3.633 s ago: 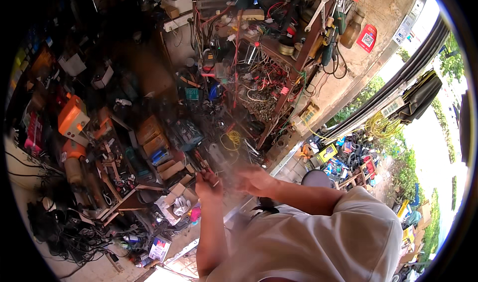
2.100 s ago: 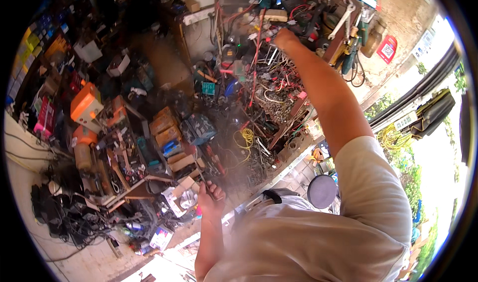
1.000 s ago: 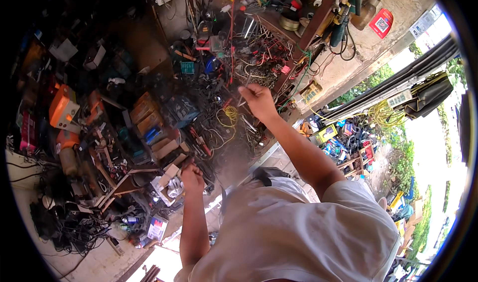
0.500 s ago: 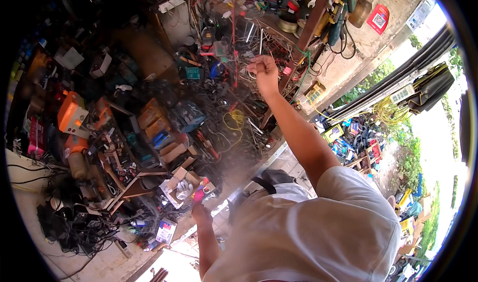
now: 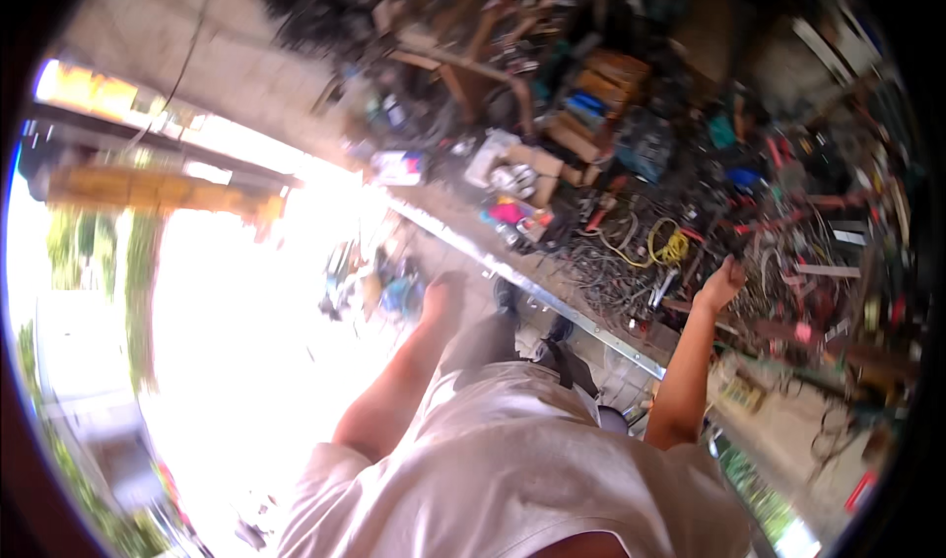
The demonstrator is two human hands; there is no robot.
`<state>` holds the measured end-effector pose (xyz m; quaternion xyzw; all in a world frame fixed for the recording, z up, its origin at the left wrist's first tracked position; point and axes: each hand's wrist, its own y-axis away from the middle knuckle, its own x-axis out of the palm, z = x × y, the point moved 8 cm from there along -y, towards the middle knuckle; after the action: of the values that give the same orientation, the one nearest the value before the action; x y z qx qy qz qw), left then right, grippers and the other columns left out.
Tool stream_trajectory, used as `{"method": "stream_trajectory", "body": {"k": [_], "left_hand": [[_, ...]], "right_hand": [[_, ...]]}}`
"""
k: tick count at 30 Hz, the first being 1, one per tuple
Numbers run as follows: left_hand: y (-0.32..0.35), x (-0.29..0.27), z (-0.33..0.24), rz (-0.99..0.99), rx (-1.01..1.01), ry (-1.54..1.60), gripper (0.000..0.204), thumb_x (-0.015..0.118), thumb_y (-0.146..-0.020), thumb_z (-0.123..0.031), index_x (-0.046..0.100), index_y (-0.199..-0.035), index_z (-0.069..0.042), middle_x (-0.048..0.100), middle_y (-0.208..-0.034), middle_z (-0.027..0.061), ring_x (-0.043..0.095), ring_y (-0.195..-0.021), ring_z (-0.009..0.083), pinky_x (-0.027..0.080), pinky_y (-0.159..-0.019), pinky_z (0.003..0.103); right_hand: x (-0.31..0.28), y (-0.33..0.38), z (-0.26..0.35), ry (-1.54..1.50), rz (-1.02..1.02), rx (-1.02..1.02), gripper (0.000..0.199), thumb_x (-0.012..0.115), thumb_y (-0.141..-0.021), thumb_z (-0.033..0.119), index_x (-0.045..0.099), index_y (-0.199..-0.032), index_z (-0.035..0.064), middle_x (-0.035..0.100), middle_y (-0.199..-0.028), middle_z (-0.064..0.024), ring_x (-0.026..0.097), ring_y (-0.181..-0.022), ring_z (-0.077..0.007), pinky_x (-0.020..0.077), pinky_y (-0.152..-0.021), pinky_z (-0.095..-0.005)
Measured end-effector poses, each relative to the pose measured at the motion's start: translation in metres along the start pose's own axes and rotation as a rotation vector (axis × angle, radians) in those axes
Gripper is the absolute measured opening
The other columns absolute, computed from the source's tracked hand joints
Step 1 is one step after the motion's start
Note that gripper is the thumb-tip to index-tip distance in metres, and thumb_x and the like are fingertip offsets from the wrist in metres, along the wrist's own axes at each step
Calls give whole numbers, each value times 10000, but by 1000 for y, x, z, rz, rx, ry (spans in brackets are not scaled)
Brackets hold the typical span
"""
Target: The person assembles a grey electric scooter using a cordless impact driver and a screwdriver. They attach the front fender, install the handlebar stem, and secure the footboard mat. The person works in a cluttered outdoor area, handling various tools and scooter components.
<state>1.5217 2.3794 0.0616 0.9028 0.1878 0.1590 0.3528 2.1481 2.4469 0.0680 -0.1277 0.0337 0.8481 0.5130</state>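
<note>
My right hand (image 5: 724, 284) is over the heap of tangled wires (image 5: 631, 282) on the workbench, its fingers curled inward. Whatever it may hold is too blurred to make out. A coil of yellow cable (image 5: 672, 247) lies left of it, with a shiny metal tool (image 5: 664, 287) nearby. My left hand (image 5: 446, 290) hangs off the bench's front edge against bright ground, its fingers smeared by motion. Closest to it on the bench is a pink object (image 5: 506, 210), beside an open cardboard box (image 5: 537, 164) with crumpled whitish material.
A pale metal strip (image 5: 532, 287) runs along the bench edge, with my feet (image 5: 506, 297) below. Farther back stand an orange-brown box (image 5: 616, 70) and dark clutter. A white and purple box (image 5: 398, 168) sits toward the left. Mixed items (image 5: 379, 287) lie on the bright ground.
The view has swung strongly toward the left, blurring the scene. My left hand has come away from the pink object, which now lies by the cardboard box. My right hand has drawn nearer the bench front.
</note>
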Motion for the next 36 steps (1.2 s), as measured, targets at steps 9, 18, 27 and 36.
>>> {"method": "stream_trajectory", "body": {"k": [9,18,27,36], "left_hand": [[132,-88,1,-303,138,610,215,584,-801,62,543,-994,-22,567,-864,64,582,-762,187,495,-677,307],[193,-333,61,-489,285,1046,197,636,-805,39,519,-941,-41,598,-934,117,618,-880,247,543,-789,395],[233,-516,56,-564,295,1152,159,629,-852,-63,548,-987,-91,606,-1042,56,578,-962,183,450,-820,361],[240,-709,180,-809,-187,671,378,574,-896,-296,551,-1150,-16,610,-1063,74,547,-997,186,432,-808,348]], "right_hand": [[107,525,116,-28,2201,694,416,634,-880,124,498,-1250,-6,612,-1105,-96,618,-949,-166,497,-807,-298],[107,790,114,143,2370,605,426,605,-909,157,488,-1293,14,598,-1153,-61,606,-963,-156,512,-808,-299],[113,1046,141,368,2448,407,253,488,-952,156,576,-1126,-3,639,-1025,-61,610,-942,-154,491,-800,-296],[201,1192,-4,1055,2722,-1259,360,398,-939,326,529,-1115,40,597,-1072,-248,560,-1023,-419,424,-891,-476]]}}
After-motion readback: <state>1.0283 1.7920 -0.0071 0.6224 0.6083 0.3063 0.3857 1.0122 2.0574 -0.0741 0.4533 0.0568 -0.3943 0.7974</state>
